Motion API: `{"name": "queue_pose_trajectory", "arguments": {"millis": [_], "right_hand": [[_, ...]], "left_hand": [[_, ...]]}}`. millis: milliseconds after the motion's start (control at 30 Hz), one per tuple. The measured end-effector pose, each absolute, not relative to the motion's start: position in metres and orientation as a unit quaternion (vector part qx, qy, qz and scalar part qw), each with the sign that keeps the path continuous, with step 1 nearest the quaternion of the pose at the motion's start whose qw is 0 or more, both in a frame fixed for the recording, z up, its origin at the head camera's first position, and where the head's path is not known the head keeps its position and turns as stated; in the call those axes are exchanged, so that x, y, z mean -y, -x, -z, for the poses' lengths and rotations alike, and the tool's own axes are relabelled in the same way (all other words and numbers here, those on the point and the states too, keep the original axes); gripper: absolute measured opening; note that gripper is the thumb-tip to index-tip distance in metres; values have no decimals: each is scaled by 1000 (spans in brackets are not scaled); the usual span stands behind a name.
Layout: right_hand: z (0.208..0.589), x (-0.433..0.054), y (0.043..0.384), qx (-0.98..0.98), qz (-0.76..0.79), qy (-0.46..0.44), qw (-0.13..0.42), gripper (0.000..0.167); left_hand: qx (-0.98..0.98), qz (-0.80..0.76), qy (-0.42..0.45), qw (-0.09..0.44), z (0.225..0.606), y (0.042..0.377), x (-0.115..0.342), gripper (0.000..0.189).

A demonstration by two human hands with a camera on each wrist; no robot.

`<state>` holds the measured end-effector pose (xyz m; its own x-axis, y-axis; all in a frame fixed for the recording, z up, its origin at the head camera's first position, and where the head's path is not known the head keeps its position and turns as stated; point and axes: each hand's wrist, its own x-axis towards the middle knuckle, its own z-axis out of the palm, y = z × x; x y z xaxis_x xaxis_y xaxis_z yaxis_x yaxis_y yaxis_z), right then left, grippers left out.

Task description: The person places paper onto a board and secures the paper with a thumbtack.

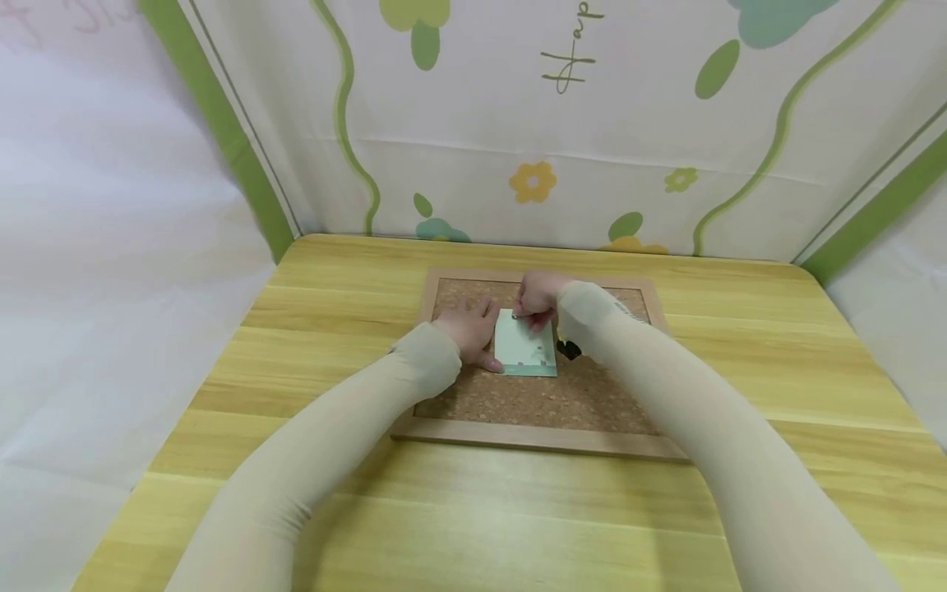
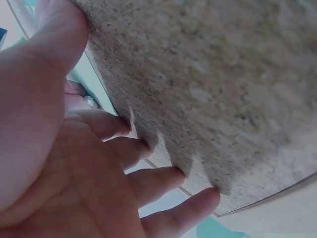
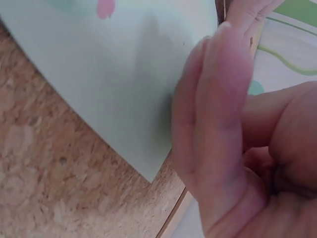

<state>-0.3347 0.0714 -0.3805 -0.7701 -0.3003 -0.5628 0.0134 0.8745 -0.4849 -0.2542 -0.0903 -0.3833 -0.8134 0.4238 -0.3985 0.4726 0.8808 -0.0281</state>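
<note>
A pale green sheet of note paper (image 1: 524, 344) with a teal band along its near edge lies on a wood-framed cork board (image 1: 488, 403). My left hand (image 1: 468, 327) rests on the cork at the sheet's left side, fingers spread, thumb by its lower left corner. In the left wrist view the fingertips (image 2: 210, 198) touch the cork. My right hand (image 1: 538, 298) is over the sheet's top edge, pinching a small shiny push pin (image 2: 89, 100). The right wrist view shows its curled fingers (image 3: 223, 99) against the paper; the pin is hidden there.
The board lies on a yellow wood-grain table (image 1: 473, 510), near its far edge. A white printed curtain (image 1: 473, 107) hangs behind. Just below the right wrist is a small black object (image 1: 568, 349) that I cannot identify.
</note>
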Motion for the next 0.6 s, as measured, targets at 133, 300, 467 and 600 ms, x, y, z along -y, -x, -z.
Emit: {"name": "queue_pose_trajectory", "arguments": {"millis": [133, 300, 467, 600], "right_hand": [[378, -70, 333, -916, 224, 86, 322, 15], [376, -70, 330, -920, 220, 77, 314, 14], [377, -70, 330, -922, 227, 70, 306, 13], [379, -72, 330, -917, 247, 57, 309, 15]], "left_hand": [[-951, 69, -234, 192, 384, 255, 89, 111], [-951, 69, -233, 192, 385, 257, 88, 112], [-950, 68, -235, 192, 385, 257, 88, 112], [-949, 68, -240, 193, 383, 255, 88, 111]]}}
